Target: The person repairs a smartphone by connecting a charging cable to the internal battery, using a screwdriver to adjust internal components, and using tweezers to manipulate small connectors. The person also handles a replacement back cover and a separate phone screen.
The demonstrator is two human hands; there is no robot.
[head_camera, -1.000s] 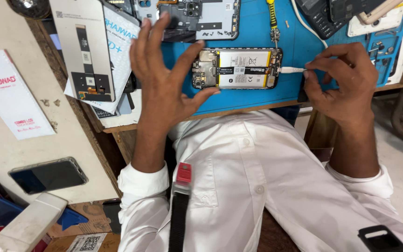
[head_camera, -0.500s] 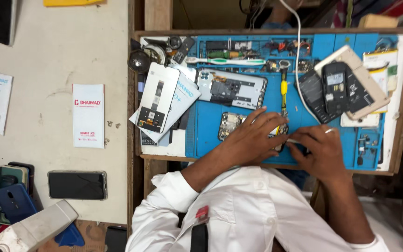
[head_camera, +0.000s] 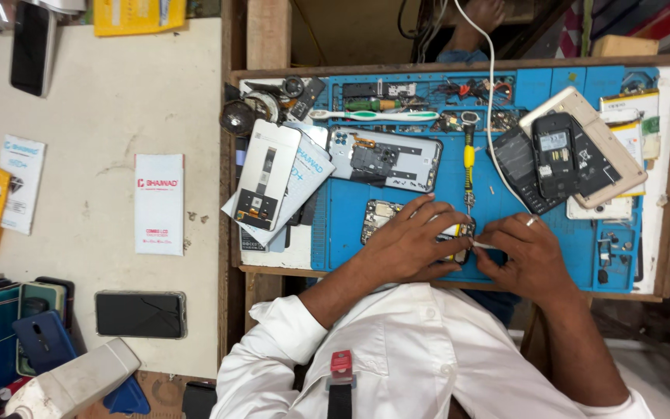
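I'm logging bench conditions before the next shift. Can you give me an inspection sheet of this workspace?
Surface: blue mat in a wooden tray, on a bench beside a pale counter.
Job's things: opened phone, circuit board exposed, partly under the hands.
Clutter: back cover, screen part, yellow screwdriver, toothbrush, dark phones, loose screws.
Grippers: left hand rests on the opened phone; right hand pinches a small white piece at its edge.
Cables: white cable runs down the mat toward the hands.
Surroundings: black phone, packets and stacked phones on the counter.
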